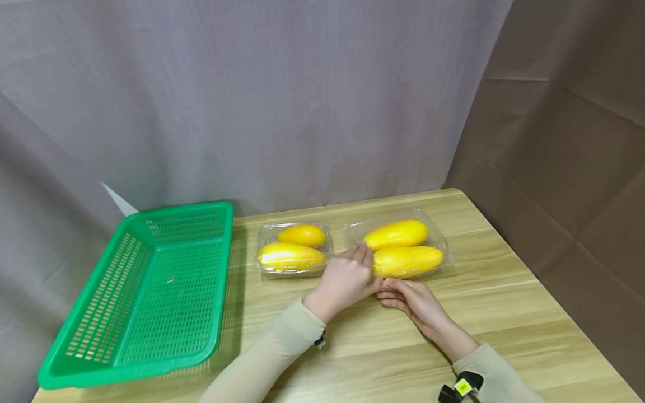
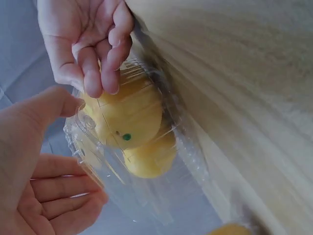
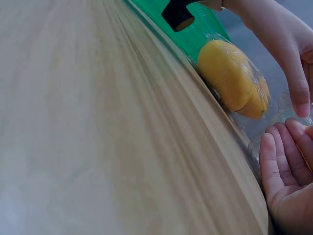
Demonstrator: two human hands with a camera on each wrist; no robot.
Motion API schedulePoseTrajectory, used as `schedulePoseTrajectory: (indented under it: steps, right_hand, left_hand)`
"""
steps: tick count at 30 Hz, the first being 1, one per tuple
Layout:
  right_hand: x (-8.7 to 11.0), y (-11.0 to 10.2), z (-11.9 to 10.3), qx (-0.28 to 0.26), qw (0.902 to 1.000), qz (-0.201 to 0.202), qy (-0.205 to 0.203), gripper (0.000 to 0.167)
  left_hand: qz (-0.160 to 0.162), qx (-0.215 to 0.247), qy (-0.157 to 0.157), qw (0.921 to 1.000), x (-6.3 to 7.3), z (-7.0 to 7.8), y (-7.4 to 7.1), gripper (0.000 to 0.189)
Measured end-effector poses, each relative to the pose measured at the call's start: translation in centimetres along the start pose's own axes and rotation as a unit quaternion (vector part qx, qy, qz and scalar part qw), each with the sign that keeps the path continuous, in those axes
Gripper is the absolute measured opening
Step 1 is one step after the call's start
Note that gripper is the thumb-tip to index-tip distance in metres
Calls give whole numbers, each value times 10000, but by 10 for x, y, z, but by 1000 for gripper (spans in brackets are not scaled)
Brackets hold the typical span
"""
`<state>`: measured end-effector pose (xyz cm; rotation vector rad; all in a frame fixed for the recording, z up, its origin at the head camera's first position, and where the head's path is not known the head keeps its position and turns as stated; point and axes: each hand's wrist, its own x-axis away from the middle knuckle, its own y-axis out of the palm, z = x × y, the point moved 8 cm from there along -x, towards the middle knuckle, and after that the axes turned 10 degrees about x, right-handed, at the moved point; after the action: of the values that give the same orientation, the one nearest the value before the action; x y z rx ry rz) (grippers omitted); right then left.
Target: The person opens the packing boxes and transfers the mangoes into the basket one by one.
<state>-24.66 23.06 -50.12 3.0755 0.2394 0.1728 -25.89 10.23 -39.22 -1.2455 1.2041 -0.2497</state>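
Sleeves (image 1: 267, 347) | L grip (image 1: 347, 274) loose, touching clr box (image 1: 355, 230) | R grip (image 1: 418, 308) pinching same box | ylw fruit (image 1: 408, 261) inside

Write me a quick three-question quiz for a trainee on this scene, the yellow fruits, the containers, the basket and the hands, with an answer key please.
1. How many yellow fruits are in the two clear containers altogether?
2. True or false: in the head view, the green basket stands to the right of both containers.
3. In the head view, where are the left hand and the right hand?
A) Inside the basket
B) At the right-hand container
C) At the left-hand container

Key: 1. Four, two in each. 2. False; it stands to their left. 3. B.
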Motion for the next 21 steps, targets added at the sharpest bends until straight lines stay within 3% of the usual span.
schedulePoseTrajectory:
  steps: [3,8,15,21]
  right_hand:
    - [0,-1,-1,39,9999,128,0,25]
    - [1,-2,0,66,9996,265,38,25]
    - [2,0,-3,103,9997,187,-78,27]
    - [3,1,-5,18,9994,321,-159,27]
  left_hand:
    - [133,-473,266,9984,-4,7,-2,51]
    - [73,-936,704,9931,-9,15,-4,44]
    - [312,-896,795,9923,-10,14,-9,30]
    - [585,-820,929,9906,-8,12,-13,33]
